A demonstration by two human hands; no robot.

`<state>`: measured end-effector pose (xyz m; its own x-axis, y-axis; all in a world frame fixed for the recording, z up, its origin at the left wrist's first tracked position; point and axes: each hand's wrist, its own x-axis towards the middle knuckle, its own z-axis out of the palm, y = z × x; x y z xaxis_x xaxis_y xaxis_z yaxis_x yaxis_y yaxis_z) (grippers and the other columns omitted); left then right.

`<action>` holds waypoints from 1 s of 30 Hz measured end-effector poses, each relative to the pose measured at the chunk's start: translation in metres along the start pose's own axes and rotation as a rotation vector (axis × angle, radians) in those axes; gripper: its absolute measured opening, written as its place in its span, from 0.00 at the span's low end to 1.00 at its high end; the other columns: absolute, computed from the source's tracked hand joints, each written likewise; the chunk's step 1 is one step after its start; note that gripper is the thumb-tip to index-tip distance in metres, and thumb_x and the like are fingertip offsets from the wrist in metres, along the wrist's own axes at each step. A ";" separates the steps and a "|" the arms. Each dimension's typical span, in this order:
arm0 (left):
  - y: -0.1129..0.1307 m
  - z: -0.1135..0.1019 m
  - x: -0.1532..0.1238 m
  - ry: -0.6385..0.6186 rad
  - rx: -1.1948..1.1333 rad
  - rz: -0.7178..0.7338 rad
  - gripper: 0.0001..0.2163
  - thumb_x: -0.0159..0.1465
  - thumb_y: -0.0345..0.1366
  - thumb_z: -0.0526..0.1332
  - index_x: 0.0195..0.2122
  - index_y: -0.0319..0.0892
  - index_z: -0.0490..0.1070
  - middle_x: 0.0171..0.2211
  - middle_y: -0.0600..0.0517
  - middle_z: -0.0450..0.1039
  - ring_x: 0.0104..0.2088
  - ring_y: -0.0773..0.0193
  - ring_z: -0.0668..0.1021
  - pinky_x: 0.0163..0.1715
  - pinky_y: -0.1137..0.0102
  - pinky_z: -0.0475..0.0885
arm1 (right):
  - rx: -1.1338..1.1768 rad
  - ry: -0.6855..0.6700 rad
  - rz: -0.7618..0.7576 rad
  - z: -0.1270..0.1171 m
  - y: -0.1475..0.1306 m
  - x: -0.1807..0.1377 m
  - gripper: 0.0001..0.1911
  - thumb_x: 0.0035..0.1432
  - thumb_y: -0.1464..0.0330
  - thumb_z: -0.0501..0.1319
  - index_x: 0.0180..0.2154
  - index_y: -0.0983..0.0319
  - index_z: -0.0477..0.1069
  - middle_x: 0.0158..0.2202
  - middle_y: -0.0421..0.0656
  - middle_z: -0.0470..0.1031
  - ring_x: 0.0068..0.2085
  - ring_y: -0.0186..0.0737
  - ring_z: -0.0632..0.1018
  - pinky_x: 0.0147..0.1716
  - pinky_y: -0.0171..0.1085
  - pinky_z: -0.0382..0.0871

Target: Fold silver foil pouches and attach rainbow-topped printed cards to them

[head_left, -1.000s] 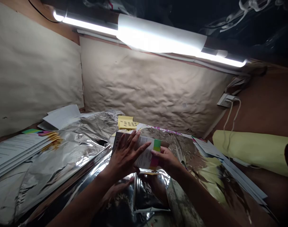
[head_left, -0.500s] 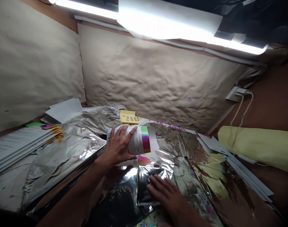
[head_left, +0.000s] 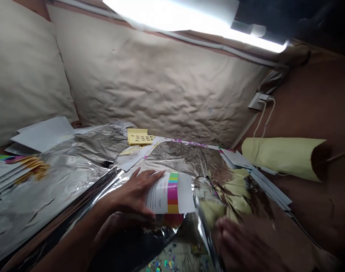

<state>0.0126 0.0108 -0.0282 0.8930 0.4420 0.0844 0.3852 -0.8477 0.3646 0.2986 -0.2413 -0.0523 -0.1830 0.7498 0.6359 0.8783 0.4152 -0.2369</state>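
My left hand [head_left: 138,190] spans a white printed carton [head_left: 161,194] with green, magenta, orange and yellow stripes and a plain white flap at its right end. The thumb lies along the carton's near edge and the fingers reach over its far side. Below it is shiny silver film [head_left: 178,156], whose surface mirrors the carton. At the lower right my right hand [head_left: 243,241] is smeared by motion beside the film's edge. Whether its fingers hold anything cannot be made out.
Printed white cards [head_left: 8,172] are stacked at the left. A yellow note pad [head_left: 139,136] sits against the back wall. At the right are white sheets [head_left: 266,183], a yellow paper roll [head_left: 283,156] and a wall socket [head_left: 257,101] with cables. Shiny flecks [head_left: 165,262] lie at the front.
My left hand has brought the carton nearer, off the white paper at the back. My right hand has moved right from the film, and more of the flecked surface shows. The view has swung right.
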 end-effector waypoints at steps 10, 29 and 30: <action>0.013 0.006 0.003 -0.106 -0.062 -0.013 0.57 0.46 0.60 0.68 0.70 0.47 0.39 0.68 0.38 0.52 0.66 0.40 0.56 0.63 0.38 0.39 | -0.339 -0.022 -0.159 0.029 0.017 0.050 0.25 0.66 0.79 0.53 0.61 0.57 0.65 0.57 0.48 0.72 0.60 0.51 0.71 0.55 0.50 0.73; 0.016 0.028 0.006 0.071 0.172 -0.064 0.62 0.36 0.58 0.72 0.70 0.51 0.41 0.63 0.35 0.57 0.66 0.41 0.57 0.64 0.43 0.41 | 0.886 -0.125 1.029 0.036 0.038 0.064 0.32 0.55 0.43 0.61 0.47 0.61 0.77 0.50 0.53 0.76 0.45 0.52 0.80 0.47 0.51 0.74; 0.016 0.028 0.006 0.077 0.181 -0.065 0.62 0.36 0.58 0.72 0.70 0.51 0.42 0.63 0.35 0.57 0.66 0.41 0.57 0.64 0.43 0.41 | 0.950 -0.128 1.032 0.038 0.035 0.070 0.31 0.53 0.43 0.63 0.47 0.60 0.77 0.52 0.52 0.75 0.46 0.51 0.79 0.49 0.50 0.73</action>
<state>0.0306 -0.0078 -0.0475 0.8471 0.5127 0.1397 0.4831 -0.8525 0.1997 0.2993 -0.1547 -0.0437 0.2679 0.9458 -0.1838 0.0207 -0.1964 -0.9803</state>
